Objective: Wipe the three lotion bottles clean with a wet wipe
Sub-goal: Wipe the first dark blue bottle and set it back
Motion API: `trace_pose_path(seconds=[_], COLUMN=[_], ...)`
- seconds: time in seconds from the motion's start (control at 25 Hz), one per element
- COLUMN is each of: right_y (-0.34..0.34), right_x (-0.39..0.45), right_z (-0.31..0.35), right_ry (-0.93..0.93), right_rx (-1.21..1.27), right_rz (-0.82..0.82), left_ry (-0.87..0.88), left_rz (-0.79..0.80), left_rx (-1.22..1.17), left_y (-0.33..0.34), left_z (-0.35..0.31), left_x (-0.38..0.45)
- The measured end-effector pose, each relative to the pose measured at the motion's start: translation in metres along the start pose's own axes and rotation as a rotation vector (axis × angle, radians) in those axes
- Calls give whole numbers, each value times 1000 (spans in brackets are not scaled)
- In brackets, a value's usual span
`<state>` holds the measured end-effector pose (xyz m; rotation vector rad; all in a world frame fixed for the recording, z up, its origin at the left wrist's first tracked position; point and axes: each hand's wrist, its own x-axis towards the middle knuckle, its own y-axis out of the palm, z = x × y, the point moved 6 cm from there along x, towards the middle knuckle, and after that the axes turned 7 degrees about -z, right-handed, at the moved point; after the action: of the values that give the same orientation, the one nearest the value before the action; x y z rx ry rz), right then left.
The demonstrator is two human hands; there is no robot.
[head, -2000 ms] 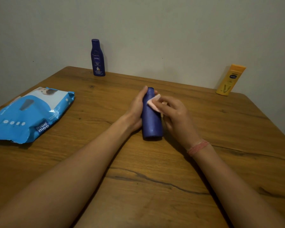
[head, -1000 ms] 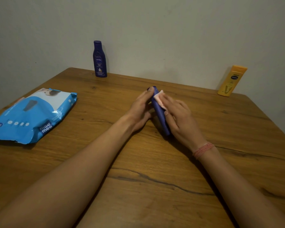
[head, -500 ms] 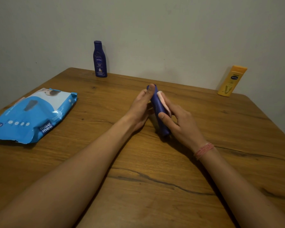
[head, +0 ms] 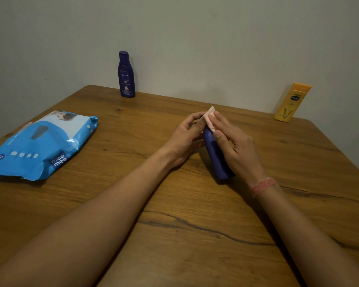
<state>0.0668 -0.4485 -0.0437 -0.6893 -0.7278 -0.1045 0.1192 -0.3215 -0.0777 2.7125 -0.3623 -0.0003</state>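
A dark blue lotion bottle [head: 216,154] stands tilted on its base at the middle of the wooden table [head: 174,224]. My left hand [head: 184,137] grips its upper part from the left. My right hand [head: 234,148] lies along its right side and presses a small pale pink wet wipe [head: 210,119] against the top; the cap is hidden by fingers and wipe. A second blue lotion bottle [head: 126,75] stands upright at the back by the wall. A yellow lotion bottle [head: 291,102] leans against the wall at the back right.
A blue pack of wet wipes [head: 39,143] lies flat on the table's left side. A grey wall runs along the table's far edge. The right table edge slants toward the lower right.
The bottle has turned in my hands from broad side to narrow side facing me. My right hand has slid the wipe up to the bottle's top.
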Motion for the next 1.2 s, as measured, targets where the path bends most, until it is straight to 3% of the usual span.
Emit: trace_pose_path(seconds=[0.28,0.56,0.72,0.88,1.04,1.2], right_y=[2,-21,-13,-2,-15,-11], right_x=[-3,-1,-3,-1,-1,-2], right_z=[1,-15,-13,-1,-16,-13], right_ry=[-56,-17,-73,-133,-41,-35], right_rx=[-118,-234,-310,-295,-300,-287], right_rz=[115,4,-46,-68,-98,-90], left_ry=[-7,27,147,154,132,110], left_rz=[-35,116,4,-79,-185,-173], left_rx=[-28,34,228,220,211,176], left_y=[-1,7,3,-1,-8,-8], left_z=[-3,-5,-5,-6,-4,-4], left_x=[-3,-6,-3,-3,1,0])
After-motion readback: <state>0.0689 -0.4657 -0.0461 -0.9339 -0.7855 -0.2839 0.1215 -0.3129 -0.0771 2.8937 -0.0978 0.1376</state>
